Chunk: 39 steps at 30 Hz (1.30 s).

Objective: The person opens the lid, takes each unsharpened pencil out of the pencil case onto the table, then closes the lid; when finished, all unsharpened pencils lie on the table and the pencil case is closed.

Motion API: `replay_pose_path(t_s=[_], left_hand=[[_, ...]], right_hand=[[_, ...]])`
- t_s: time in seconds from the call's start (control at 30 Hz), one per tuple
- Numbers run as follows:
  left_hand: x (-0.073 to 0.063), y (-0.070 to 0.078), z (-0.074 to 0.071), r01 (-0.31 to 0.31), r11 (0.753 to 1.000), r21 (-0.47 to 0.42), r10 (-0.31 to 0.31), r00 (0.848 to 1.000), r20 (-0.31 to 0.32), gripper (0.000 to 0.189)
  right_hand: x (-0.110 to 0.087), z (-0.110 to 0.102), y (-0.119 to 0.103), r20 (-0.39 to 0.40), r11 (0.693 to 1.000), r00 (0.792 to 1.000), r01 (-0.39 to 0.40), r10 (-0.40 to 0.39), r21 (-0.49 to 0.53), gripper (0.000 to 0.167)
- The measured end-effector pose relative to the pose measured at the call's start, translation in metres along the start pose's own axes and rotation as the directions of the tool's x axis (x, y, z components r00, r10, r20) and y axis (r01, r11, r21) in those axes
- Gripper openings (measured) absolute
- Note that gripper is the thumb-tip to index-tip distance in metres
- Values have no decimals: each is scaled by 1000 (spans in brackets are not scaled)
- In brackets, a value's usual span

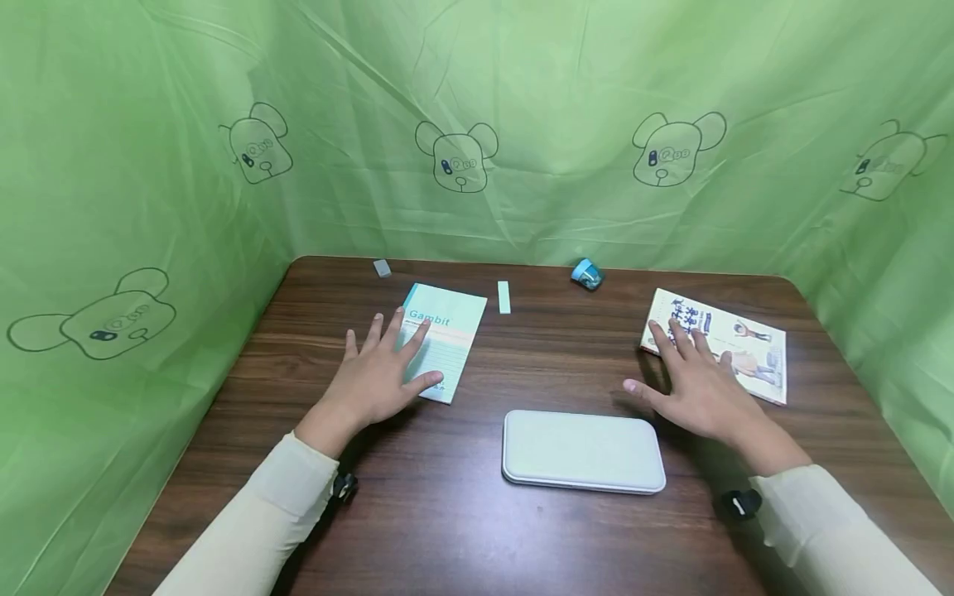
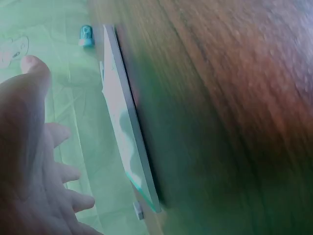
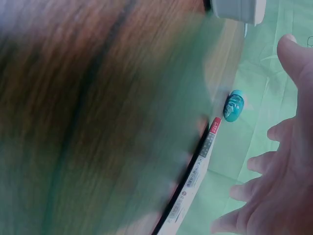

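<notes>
My left hand (image 1: 376, 377), fingers spread and straight, hovers over the lower left part of a pale green notebook (image 1: 458, 331) marked "Gambit". A gap between palm and notebook (image 2: 128, 122) shows in the left wrist view. Over on the right, my right hand (image 1: 701, 389) spreads its fingers above the left side of a white illustrated book (image 1: 763, 356). The right wrist view shows the book's spine (image 3: 188, 181) apart from the fingers. Neither hand holds anything. A white flat case (image 1: 583, 451) with rounded corners lies shut between the hands, nearer the front.
Along the back of the brown wooden table (image 1: 447, 530) lie a small grey block (image 1: 383, 268), a narrow pale strip (image 1: 503, 297) and a small blue, partly see-through object (image 1: 587, 275). Green curtains (image 1: 551, 215) with bear drawings hang around the back and sides.
</notes>
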<state>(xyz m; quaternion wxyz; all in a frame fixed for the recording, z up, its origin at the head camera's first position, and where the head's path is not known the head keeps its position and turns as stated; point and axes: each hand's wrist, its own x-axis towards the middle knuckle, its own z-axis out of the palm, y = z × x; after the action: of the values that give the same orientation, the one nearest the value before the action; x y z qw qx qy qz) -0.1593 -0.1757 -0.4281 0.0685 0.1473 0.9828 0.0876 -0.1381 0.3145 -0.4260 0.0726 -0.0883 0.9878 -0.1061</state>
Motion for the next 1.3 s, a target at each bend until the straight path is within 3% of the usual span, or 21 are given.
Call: replay_pose_path(t_s=[0.1,0.17,0.23,0.37,0.43,0.5,0.7,0.93,1.13,1.3], left_hand=[[-2,6,1,-44,998,-55,43,999,-28,87],[-4,13,1,-101,985,-141,93,994,-58,82],[-6,24,1,-166,951,-262,148,985,-86,70],[-11,52,-1,-283,846,-452,257,959,-118,43],[-15,65,-1,-319,817,-480,307,946,-107,38],[-19,76,1,-344,807,-481,348,934,-84,39],[-29,102,11,-339,833,-437,388,921,25,71],[-35,115,27,-360,865,-349,412,907,85,107],[-36,121,34,-367,877,-309,412,907,91,115],[-34,122,37,-368,890,-269,405,909,98,117]], right_hand=[[-5,-2,-1,-18,999,1000,23,-22,36,109],[-9,-4,-4,-33,993,998,56,-53,99,102],[-14,-7,-9,-41,976,996,88,-81,198,92],[-26,-7,-21,-45,907,992,125,-117,403,67],[-33,-5,-27,-52,879,988,151,-144,453,57],[-39,-1,-31,-56,865,983,179,-173,468,52],[-57,6,-40,-48,896,976,213,-211,391,57],[-73,17,-45,-48,906,962,271,-270,325,87],[-80,27,-47,-77,891,934,357,-350,281,108],[-80,31,-48,-87,893,922,386,-376,231,112]])
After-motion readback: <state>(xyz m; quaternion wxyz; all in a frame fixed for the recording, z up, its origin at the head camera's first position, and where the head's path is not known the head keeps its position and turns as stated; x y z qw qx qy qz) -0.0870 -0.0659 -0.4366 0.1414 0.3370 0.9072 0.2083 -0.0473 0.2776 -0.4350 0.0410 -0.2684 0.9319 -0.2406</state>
